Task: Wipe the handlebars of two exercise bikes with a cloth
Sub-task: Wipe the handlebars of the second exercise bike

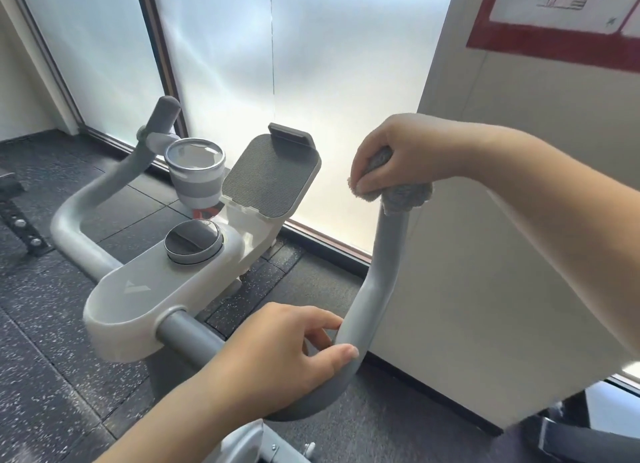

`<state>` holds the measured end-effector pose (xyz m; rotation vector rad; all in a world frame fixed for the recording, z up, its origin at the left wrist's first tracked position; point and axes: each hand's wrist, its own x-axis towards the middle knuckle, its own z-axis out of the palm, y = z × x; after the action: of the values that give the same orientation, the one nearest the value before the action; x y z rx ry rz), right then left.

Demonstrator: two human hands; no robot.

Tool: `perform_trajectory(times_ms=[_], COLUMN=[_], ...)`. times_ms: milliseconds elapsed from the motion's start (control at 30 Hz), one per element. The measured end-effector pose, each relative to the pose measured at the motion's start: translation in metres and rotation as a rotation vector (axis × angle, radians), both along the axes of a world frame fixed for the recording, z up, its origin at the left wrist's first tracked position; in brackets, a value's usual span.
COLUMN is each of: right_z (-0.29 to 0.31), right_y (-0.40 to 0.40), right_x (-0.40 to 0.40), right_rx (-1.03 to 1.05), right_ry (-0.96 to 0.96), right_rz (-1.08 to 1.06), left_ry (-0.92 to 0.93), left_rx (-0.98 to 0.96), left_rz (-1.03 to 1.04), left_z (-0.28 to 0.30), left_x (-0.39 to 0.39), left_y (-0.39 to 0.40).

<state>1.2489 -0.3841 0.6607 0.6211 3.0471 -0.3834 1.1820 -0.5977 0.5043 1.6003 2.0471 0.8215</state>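
Note:
A grey and white exercise bike fills the view, with a curved grey handlebar point(377, 272) rising on the right and its other arm point(86, 199) on the left. My right hand point(401, 154) grips a grey cloth point(405, 194) wrapped round the top end of the right handlebar. My left hand point(277, 355) holds the lower bend of the same bar, thumb over the tube and fingers curled beside it. The bar's tip is hidden under the cloth.
A white console point(145, 289) carries a round dial point(192, 242), a tilted phone holder point(270, 175) and a cup holder point(195, 168). A white pillar point(485, 254) stands close on the right. Frosted windows are ahead, dark rubber flooring point(41, 341) below.

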Motion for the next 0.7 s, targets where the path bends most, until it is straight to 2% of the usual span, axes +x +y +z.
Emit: perform_trajectory(times_ms=[233,433,700], right_z=[-0.013,-0.039,-0.081], right_y=[0.02,0.033,0.026], right_x=[0.018,0.04,0.057], right_rx=[-0.412,-0.736,-0.932], right_ry=[0.278,0.607,0.929], right_rz=[-0.063,-0.19,-0.351], left_ry=[-0.007,0.016,0.001], left_rx=[0.018,0.03,0.046], left_rz=[0.013,0.014,0.021], left_z=[-0.004,-0.003,-0.004], left_x=[0.0,0.002,0.003], left_y=[0.0,-0.001,0.0])
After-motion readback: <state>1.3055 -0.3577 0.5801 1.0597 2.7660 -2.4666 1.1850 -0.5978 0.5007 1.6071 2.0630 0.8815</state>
